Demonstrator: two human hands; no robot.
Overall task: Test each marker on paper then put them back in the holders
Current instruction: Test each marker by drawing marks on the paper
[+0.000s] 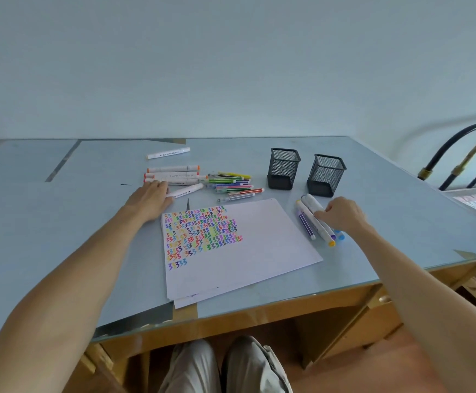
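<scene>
A white paper stack [259, 251] with rows of coloured squiggles lies mid-table. Behind it stand two black mesh holders, one on the left [283, 168] and one on the right [326, 175]; both look empty. Thick white markers [171, 175] and thin coloured markers [232, 182] lie loose at the back. My left hand [150, 198] has its fingertips curled on the near end of a slanted white marker [188, 190]. Right of the paper, a small group of markers [313, 222] lies on the table. My right hand [344, 214] pinches one white marker in that group.
A lone white marker [168, 153] lies further back. The glass-topped table [401, 236] ends in a front edge close to my knees. A metal bed frame [458, 154] stands to the right, beyond the table's corner.
</scene>
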